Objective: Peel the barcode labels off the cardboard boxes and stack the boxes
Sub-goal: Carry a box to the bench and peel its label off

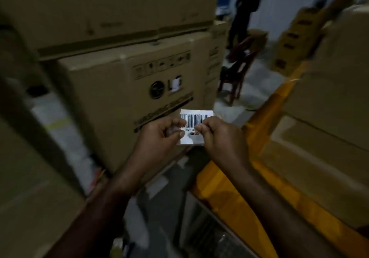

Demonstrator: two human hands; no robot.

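Observation:
A white barcode label (196, 117) with black bars and printed numbers is held up between both hands in front of a large brown cardboard box (111, 105) with a round logo. My left hand (159, 139) pinches the label's left edge. My right hand (221, 137) pinches its lower right part with curled fingers. The label is free of the box face. Another big cardboard box (99, 7) is stacked on top of the logo box.
A yellow pallet truck frame (225, 195) runs along the right, beside more cardboard boxes (329, 97). A person in dark clothes (243, 11) stands at the back near a red chair (237, 67) and yellow cartons (295, 39). White wrapped goods (65, 137) sit low on the left.

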